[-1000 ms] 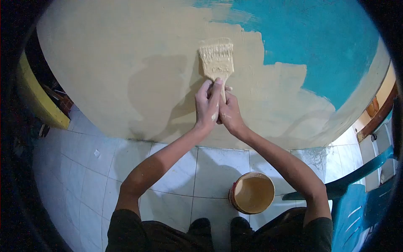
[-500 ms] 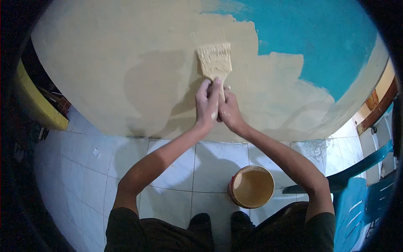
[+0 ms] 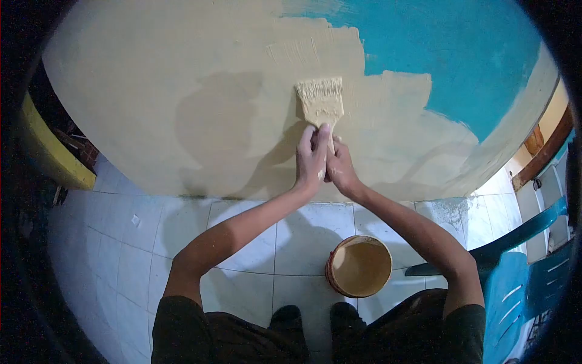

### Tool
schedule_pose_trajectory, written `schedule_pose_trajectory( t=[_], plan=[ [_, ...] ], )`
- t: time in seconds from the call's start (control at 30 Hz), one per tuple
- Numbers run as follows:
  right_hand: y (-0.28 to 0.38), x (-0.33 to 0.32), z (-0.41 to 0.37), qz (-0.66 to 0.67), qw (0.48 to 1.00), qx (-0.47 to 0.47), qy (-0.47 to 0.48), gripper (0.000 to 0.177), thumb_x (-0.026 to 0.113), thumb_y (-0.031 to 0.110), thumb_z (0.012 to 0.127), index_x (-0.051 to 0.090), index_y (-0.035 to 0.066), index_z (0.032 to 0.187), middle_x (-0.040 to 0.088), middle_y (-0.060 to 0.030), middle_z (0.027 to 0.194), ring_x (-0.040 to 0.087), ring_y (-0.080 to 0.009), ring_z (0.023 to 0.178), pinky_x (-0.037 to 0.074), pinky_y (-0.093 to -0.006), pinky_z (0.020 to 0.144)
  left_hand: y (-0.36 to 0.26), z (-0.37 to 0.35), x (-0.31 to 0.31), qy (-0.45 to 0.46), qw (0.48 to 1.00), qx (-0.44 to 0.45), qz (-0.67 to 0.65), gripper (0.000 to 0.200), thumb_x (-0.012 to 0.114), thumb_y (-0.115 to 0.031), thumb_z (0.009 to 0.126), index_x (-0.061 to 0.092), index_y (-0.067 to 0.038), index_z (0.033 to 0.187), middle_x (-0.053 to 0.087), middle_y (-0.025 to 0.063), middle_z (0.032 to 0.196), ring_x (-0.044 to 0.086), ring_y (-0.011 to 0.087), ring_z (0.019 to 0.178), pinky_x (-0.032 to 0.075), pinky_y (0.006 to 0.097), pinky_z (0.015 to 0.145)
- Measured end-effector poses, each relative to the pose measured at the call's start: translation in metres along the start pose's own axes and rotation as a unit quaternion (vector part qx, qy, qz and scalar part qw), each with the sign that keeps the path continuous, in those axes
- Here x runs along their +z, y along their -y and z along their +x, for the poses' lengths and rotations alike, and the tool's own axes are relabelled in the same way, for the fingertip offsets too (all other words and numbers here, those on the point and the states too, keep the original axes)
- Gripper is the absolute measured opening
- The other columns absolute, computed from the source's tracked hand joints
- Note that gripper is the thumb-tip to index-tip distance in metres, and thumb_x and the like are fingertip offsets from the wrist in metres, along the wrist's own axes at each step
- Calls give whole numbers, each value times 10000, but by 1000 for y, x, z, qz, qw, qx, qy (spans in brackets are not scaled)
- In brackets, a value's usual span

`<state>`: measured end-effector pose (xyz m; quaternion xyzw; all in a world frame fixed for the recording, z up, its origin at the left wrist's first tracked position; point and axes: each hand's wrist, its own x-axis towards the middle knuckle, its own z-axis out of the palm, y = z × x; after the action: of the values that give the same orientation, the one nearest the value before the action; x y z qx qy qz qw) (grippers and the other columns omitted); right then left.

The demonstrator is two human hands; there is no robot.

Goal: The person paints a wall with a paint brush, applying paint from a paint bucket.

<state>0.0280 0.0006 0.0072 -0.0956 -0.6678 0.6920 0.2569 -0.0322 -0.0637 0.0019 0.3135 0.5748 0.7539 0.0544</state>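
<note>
Paintbrush, gripped by left hand and right hand, bristles beyond both

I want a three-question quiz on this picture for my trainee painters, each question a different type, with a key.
1. True or false: the left hand and the right hand both hold the brush.

2. Where does the bucket stand?
A. On the chair
B. On the tiled floor
C. Between the yellow edge and the wall

3. Fill in the missing word: the upper right part of the wall shows ____ next to the beige paint.

Key: 1. True; 2. B; 3. blue.
</note>
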Motion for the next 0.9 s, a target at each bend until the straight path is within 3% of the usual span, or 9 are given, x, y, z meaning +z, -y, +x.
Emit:
schedule_pose_trajectory(
  t=[0.17,0.23,0.3,0.33,0.37,0.43,0.63,0.73,0.9],
  plan=[
    [-31,-15,-22,-31,999,32,1,284,516,281,979,562,25,864,526,4,634,458,-78,466,347,-256,392,33,-24,7,0,1000,-22,-5,403,540,-362,980,432,-24,789,374,17,678,366,106,668,379,300,600],
    [-31,-18,-12,-50,999,-10,6,282,518,282,976,568,23,875,536,6,645,463,-71,485,353,-253,407,17,-21,9,4,1000,-25,-13,400,542,-359,980,437,-24,787,404,19,682,380,100,667,383,295,598],
    [-26,-18,2,-57,992,-112,16,296,514,299,981,569,22,890,544,2,649,463,-65,498,356,-249,420,-13,-14,15,7,993,-11,-114,394,542,-355,981,444,-24,790,430,21,684,393,97,665,388,292,599],
    [-10,-13,1,-38,998,-46,17,319,507,327,987,566,26,900,539,1,640,457,-66,484,347,-251,405,-8,-6,13,-4,998,18,-52,397,538,-360,982,449,-22,795,436,26,680,400,104,662,395,300,603],
    [-7,-14,3,-37,998,-45,16,319,507,327,987,566,26,900,539,1,640,457,-66,484,347,-251,405,-4,-2,12,-2,999,16,-52,397,538,-360,982,449,-22,795,436,26,680,400,104,662,395,300,603],
    [-6,-15,6,-1,999,11,40,331,495,344,993,565,30,914,530,2,629,451,-69,468,336,-254,389,1,2,9,4,999,-32,-22,375,508,-374,997,503,-28,853,471,-1,763,410,85,726,402,277,665],
    [-30,-17,-18,-19,998,60,20,308,491,323,997,551,32,915,510,6,616,430,-72,438,315,-254,369,29,-20,6,1,1000,-25,5,430,539,-387,975,440,-11,792,403,36,669,379,115,662,382,314,603],
    [-21,-14,-12,-15,1000,-3,14,306,495,319,996,546,33,902,509,2,615,426,-73,433,313,-257,363,15,-15,10,2,1000,-6,14,436,543,-390,973,436,-12,785,393,34,663,370,113,660,377,316,598],
    [-8,-16,-1,7,1000,20,23,302,496,312,994,545,32,890,511,-8,612,431,-84,430,314,-262,359,0,-2,14,2,1000,-15,0,388,521,-379,990,479,-31,821,421,-12,736,378,86,701,381,276,628]
  ],
)
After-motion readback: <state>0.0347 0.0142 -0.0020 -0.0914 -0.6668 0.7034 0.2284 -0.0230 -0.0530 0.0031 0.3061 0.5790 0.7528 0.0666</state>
